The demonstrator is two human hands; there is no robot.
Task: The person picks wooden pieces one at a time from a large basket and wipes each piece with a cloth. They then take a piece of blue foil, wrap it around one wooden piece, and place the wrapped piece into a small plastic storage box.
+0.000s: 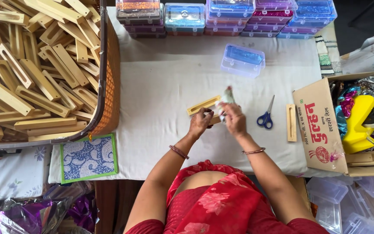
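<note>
My left hand (201, 122) grips one end of a flat slotted wooden piece (203, 105) that angles up to the left over the white cloth. My right hand (234, 120) holds a small pale bundle (227, 96), silvery-white with a reddish tip, against the same piece. Both hands meet at the middle of the table. Blue-handled scissors (265, 117) lie just right of my right hand. Another slotted wooden piece (291, 122) lies upright further right.
A wicker basket (110, 78) at left is full of several slotted wooden pieces. Stacked clear boxes of glitter (226, 16) line the far edge, one closed box (243, 60) lying apart. A cardboard box (319, 125) at right holds a yellow tape dispenser (360, 121) and foil. Empty clear boxes (347, 203) sit lower right.
</note>
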